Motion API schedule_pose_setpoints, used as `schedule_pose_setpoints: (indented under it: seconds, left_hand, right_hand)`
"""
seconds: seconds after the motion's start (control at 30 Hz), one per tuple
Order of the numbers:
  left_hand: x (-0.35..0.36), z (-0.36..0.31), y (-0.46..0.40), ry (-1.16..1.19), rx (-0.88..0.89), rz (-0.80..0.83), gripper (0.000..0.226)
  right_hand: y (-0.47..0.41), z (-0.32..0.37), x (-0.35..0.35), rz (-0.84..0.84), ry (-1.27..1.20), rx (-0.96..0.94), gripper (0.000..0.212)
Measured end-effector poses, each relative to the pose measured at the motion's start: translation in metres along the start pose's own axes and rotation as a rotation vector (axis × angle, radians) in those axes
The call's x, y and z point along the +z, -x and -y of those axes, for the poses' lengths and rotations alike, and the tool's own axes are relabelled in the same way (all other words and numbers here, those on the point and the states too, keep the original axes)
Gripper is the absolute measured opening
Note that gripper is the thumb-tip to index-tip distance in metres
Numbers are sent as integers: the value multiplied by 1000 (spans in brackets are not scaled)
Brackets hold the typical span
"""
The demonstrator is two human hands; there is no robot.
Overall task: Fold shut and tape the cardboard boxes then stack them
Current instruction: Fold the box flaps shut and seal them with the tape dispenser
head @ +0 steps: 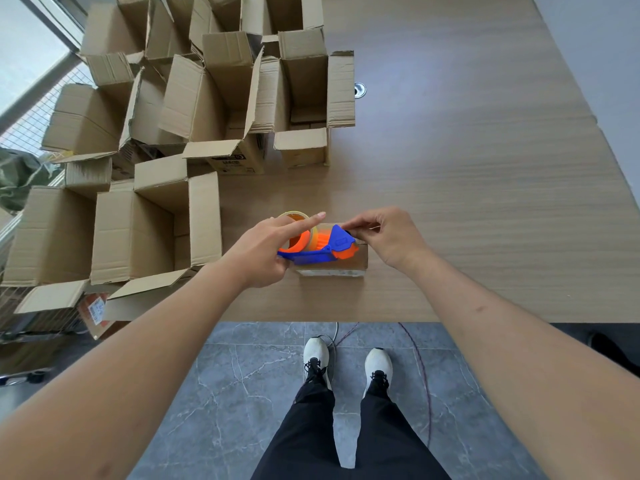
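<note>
Small box (332,263) sits on worktop (467,202) near front edge, flaps down — placed close for taping. Left hand (263,251) grips tape gun (317,245) by handle, index finger stretched over roll, likely steadying it. Right hand (388,233) fingers pinched closed at gun's front end, probably on tape end, though tape itself too thin to see. Open boxes (156,220) crowd worktop's left side — waiting, none stacked yet.

Two bare forearms with no sleeves, left hand (266,251) and right hand (391,237) without gloves or rings, black trousers (346,441), white lace-up trainers (316,358) with black laces and dark ankle cuffs
</note>
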State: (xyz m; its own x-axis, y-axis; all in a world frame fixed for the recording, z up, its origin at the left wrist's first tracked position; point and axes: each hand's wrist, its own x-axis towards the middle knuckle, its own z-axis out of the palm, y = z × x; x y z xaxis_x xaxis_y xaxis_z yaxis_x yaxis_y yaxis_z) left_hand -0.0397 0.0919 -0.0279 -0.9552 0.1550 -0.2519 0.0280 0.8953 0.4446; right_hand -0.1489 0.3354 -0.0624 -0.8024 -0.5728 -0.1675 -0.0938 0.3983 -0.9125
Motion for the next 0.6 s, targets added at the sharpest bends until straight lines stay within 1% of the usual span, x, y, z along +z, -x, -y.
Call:
schedule_pose_setpoints:
  seconds: [0.07,0.1,0.17,0.2,0.27,0.33,0.47,0.53,0.6]
  left_hand:
    - [2,-2,-1,-108,49,22,97]
    - [4,-5,-2,-185,72,19,88]
    - [11,-11,-3,-272,64,-34,72]
    - [14,-15,-5,-287,53,-74,70]
    - [21,-16,-5,-310,67,-147,68]
    - [23,-10,-2,-343,109,-182,69]
    - [16,-5,-1,-338,129,-148,69]
    - [14,-8,-3,-320,116,-120,71]
    - [14,-5,-3,-317,108,-86,71]
  right_hand:
    - [-1,0,3,-21,29,16,12]
    - [-2,0,5,-31,46,29,11]
    - [-2,0,7,-49,74,54,12]
    - [-2,-1,8,-62,95,63,12]
    - [0,0,8,-109,131,90,11]
    - [0,2,7,-150,101,124,11]
    - [6,8,10,-191,29,157,14]
    - [13,9,11,-231,21,196,16]
    - [21,7,4,-291,23,251,12]
